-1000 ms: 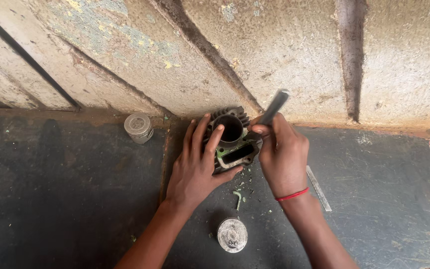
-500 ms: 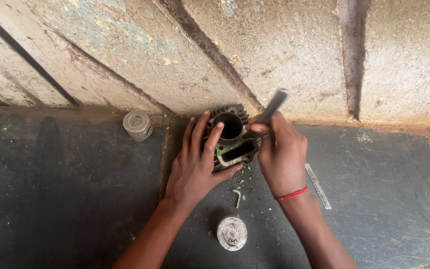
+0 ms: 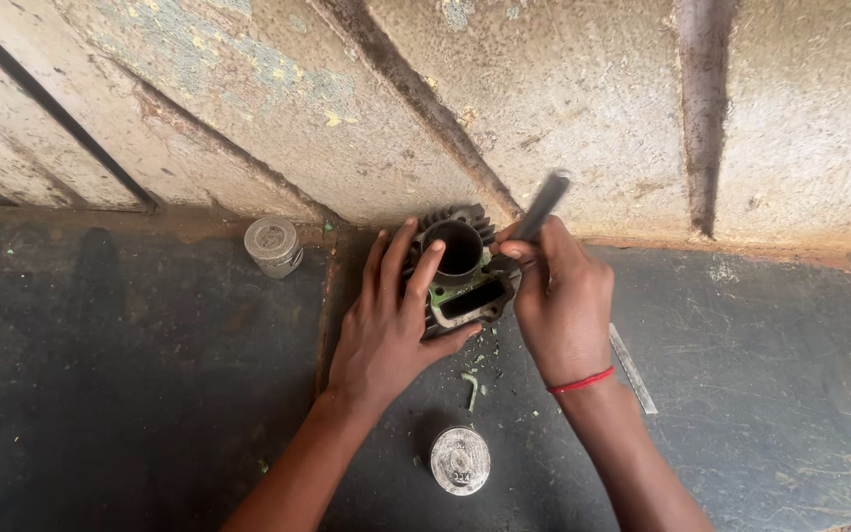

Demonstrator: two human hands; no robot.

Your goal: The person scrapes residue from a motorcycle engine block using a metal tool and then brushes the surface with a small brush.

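Note:
A dark finned engine cylinder with a round bore and green gasket remains on its face stands on the dark floor against a rough wall. My left hand lies flat on its left side and holds it steady, fingers spread over the fins. My right hand grips a flat grey metal blade that points up and away, its lower end pressed at the cylinder's right edge. A red thread circles my right wrist. Green scraps lie on the floor just below the cylinder.
A round metal piston lies on the floor near my forearms. A second piston stands to the left by the wall. A thin metal strip lies to the right of my right hand. The wall closes off the far side.
Almost nothing differs. My right hand and the blade shifted very slightly at the cylinder's right edge; the left hand stayed on the cylinder.

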